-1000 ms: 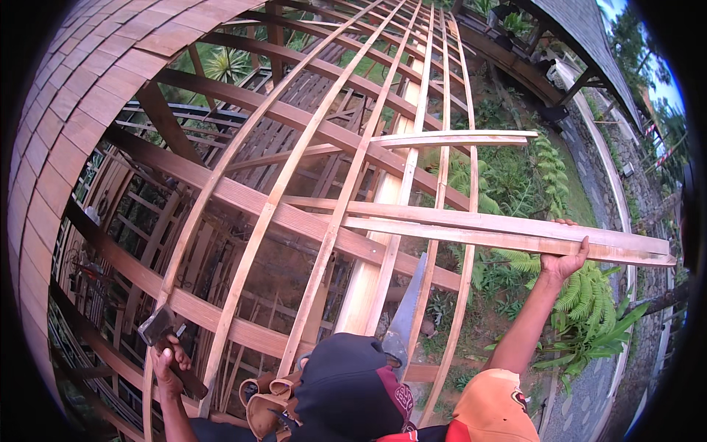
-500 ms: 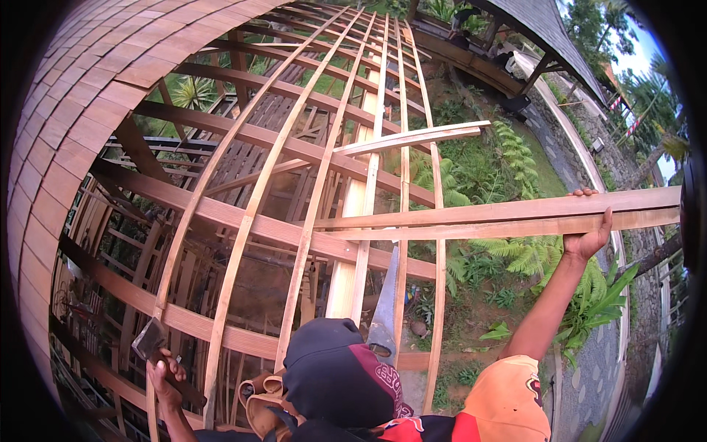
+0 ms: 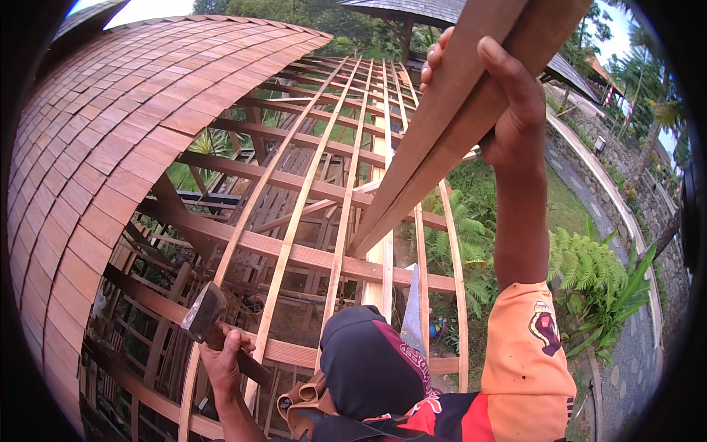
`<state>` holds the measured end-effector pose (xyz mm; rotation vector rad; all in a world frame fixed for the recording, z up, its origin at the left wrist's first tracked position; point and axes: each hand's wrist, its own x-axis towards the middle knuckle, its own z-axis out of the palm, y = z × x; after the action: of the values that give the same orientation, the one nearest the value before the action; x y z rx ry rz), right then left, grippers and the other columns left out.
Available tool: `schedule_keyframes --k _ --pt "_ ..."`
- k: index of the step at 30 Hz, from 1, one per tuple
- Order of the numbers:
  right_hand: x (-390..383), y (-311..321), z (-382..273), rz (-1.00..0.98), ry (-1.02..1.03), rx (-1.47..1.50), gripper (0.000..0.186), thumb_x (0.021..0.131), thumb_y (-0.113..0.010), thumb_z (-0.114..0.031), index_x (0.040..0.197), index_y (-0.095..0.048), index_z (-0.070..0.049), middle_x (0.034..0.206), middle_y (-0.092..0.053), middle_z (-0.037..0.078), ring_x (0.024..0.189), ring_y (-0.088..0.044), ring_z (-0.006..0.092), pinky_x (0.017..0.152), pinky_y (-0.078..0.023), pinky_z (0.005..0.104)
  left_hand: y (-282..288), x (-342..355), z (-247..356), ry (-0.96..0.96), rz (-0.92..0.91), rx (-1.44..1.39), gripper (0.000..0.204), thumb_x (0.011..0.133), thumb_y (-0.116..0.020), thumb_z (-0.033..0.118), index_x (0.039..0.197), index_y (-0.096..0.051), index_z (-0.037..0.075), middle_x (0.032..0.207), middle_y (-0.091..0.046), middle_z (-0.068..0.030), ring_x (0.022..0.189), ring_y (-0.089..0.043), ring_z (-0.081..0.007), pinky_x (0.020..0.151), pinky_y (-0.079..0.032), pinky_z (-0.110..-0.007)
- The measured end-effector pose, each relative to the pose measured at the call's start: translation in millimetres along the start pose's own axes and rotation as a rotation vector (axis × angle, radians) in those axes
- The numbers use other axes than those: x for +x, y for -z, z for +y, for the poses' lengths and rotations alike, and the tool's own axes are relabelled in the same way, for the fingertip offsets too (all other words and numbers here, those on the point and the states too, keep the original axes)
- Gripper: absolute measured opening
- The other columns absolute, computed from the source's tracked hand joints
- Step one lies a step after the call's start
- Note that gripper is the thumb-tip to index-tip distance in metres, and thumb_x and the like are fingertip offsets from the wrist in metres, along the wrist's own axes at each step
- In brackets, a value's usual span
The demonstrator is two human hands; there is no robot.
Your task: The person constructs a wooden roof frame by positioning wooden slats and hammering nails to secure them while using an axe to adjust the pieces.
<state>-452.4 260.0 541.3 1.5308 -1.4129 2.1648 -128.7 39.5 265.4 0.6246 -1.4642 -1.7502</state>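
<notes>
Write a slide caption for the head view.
Left hand grips a hammer, right hand holds two planks at an open wooden roof frame.

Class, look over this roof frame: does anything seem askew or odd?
One thin wooden strip slants across the regular rows of battens, left of the boards in the right hand, so it looks askew. Nothing appears spilled.

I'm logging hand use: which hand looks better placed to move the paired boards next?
Probably the right: the right hand grips the paired boards, while the left hand holds a hammer, lower down and apart from them.
</notes>
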Motion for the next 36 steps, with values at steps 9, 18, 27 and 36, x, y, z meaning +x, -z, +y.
schedule_keyframes --k 9,18,27,36 --pt "44 -162 -93 -0.480 0.093 0.045 0.051 0.083 -0.071 -0.040 0.104 -0.070 0.007 0.084 -0.070 0.014 0.080 -0.070 0.0222 0.082 -0.054 0.0344 -152 79 12 -0.707 -0.152 -0.320 0.058 0.072 -0.091 0.017 0.108 -0.046 0.006 0.149 -0.041 -0.0284 0.146 -0.032 -0.0388 0.124 -0.020 -0.050" --pt "43 -122 -124 -0.309 0.050 -0.130 0.056 0.086 -0.069 -0.047 0.106 -0.069 0.005 0.087 -0.069 0.015 0.085 -0.068 0.0231 0.080 -0.052 0.0365 -253 81 25 -0.753 0.049 0.003 0.051 0.069 -0.093 0.010 0.103 -0.056 -0.002 0.103 -0.064 -0.0080 0.093 -0.061 -0.0155 0.083 -0.051 -0.029" --pt "110 -77 -87 -0.138 0.583 0.114 0.109 0.078 -0.064 -0.076 0.138 -0.039 0.012 0.126 -0.056 0.028 0.121 -0.058 0.0337 0.097 -0.052 0.0382 -235 74 144 -0.801 -0.151 -0.041 0.052 0.076 -0.081 0.001 0.123 -0.059 -0.006 0.111 -0.065 -0.0121 0.101 -0.064 -0.0178 0.092 -0.053 -0.033" --pt "-194 4 278 -0.638 -0.408 -0.247 0.143 0.060 -0.077 -0.079 0.158 -0.007 -0.002 0.162 -0.020 0.025 0.149 -0.022 0.0400 0.122 -0.023 0.0454 -121 78 310 -0.955 -0.496 -0.052 0.071 0.091 -0.069 0.029 0.140 -0.038 -0.012 0.131 -0.053 -0.0232 0.120 -0.054 -0.0297 0.107 -0.044 -0.046"
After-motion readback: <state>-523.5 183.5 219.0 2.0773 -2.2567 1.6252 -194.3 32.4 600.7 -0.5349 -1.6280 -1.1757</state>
